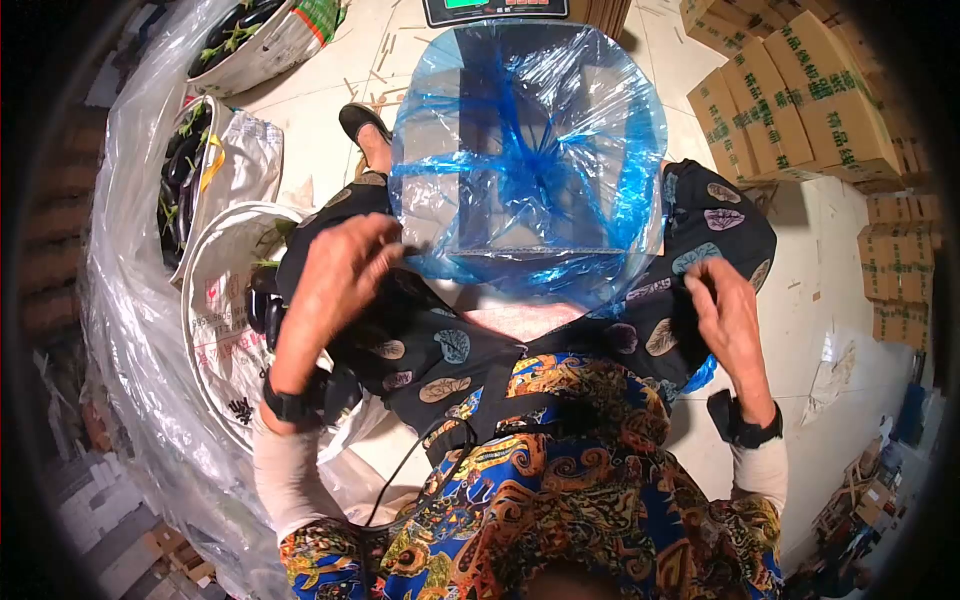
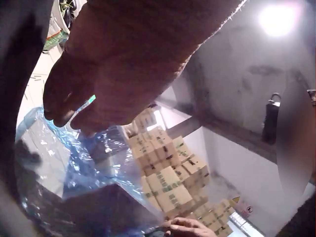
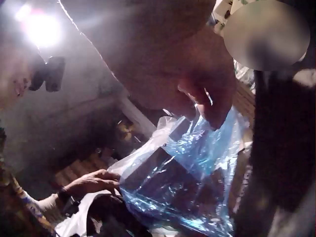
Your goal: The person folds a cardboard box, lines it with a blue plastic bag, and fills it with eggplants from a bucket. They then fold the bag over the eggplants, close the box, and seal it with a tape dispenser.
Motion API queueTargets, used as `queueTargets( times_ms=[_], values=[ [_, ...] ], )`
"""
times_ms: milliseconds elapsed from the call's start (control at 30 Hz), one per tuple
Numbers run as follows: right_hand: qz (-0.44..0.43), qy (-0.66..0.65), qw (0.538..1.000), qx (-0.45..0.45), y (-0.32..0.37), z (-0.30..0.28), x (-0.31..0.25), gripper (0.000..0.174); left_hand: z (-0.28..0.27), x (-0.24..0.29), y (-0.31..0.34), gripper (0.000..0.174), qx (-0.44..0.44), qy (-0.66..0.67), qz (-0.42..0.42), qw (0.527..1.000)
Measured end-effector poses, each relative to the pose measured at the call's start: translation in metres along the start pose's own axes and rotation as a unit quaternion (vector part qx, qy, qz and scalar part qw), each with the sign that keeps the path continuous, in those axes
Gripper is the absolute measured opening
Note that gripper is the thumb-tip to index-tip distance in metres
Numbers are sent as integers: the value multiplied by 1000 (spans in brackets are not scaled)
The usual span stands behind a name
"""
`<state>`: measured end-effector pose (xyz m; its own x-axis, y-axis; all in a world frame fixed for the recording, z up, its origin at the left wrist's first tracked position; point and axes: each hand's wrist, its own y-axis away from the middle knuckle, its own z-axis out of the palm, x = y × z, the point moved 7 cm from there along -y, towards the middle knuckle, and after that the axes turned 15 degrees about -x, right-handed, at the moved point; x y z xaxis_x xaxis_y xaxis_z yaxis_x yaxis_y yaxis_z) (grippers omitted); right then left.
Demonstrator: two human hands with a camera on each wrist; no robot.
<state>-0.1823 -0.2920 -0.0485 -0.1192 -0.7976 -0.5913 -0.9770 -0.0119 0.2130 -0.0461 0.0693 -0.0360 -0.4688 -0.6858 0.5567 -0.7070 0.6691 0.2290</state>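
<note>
While the blue bag [image 1: 635, 195] sits draped over the box [image 1: 490, 215] between my knees, my left grip [image 1: 343, 270] is right at its left edge, can't tell if it's pinching plastic. My right grip [image 1: 728, 315] hangs loose just off the other side, fingers relaxed. Eggplants [image 1: 184, 165] on my left.

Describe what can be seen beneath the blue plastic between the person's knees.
Through the blue plastic, flat grey and dark box-like panels show. Its bunched, shiny middle covers whatever lies below, so that cannot be seen.
</note>
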Motion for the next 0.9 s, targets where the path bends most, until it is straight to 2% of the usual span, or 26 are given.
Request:
queueTargets(
  times_ms=[33, 100, 167, 200, 267, 300, 333, 367, 400, 467, 500, 533, 567, 667, 700, 767, 800, 867, 900],
  values=[
    [-16, -17, 1000, 13, -13, 1, -9, 14, -6, -7, -11, 20, -15, 0, 11, 1000],
    [-46, -51, 997, 39, -43, 4, -14, 18, -9, -31, -37, 21, -85, 30, -29, 996],
    [-27, 66, 995, 76, -73, 27, 17, 26, -7, -58, -62, 23, -106, 0, -7, 994],
    [22, 43, 998, 45, -87, 35, 37, 29, -3, -77, -74, 27, -121, -58, -40, 990],
    [114, -2, 993, -24, -104, 44, 71, 34, 1, -96, -89, 29, -120, -79, -69, 987],
    [128, -36, 991, -15, -103, 39, 76, 35, 4, -111, -94, 30, -120, -88, -87, 985],
    [141, -71, 987, -7, -101, 34, 80, 35, 23, -145, -106, 34, -166, -208, -25, 963],
    [151, -107, 983, 1, -100, 31, 85, 35, 26, -144, -111, 36, -159, -126, -4, 979],
    [130, -52, 990, 4, -103, 31, 85, 34, 27, -146, -113, 38, -150, -44, 14, 988],
    [92, -5, 996, -3, -113, 36, 80, 36, 20, -122, -113, 21, -142, -81, 154, 975],
    [68, 26, 997, -1, -120, 38, 73, 36, 17, -113, -116, 22, -176, 18, 43, 983],
    [76, 17, 995, -58, -130, 44, 75, 37, 18, -102, -116, 23, -202, 118, -66, 970],
    [77, 74, 992, -69, -135, 43, 72, 36, 21, -104, -110, 25, -222, 218, -169, 935],
    [101, 232, 962, -101, -140, 28, 69, 28, 22, -108, -120, 27, -271, 6, -39, 962],
    [118, 289, 943, -119, -136, 13, 51, 23, 21, -121, -126, 26, -274, -68, -69, 957],
    [89, 276, 953, -84, -135, -13, 40, 20, 18, -152, -131, 24, -276, -211, -124, 929],
    [81, 288, 952, -65, -131, -28, 22, 19, 9, -158, -128, 23, -270, -217, -117, 931],
    [70, 278, 957, -33, -130, -48, -13, 18, 1, -127, -126, 22, -300, -146, -34, 942],
    [9, 232, 972, -45, -134, -47, -34, 19, -6, -107, -123, 21, -314, -113, 8, 943]
  ],
)
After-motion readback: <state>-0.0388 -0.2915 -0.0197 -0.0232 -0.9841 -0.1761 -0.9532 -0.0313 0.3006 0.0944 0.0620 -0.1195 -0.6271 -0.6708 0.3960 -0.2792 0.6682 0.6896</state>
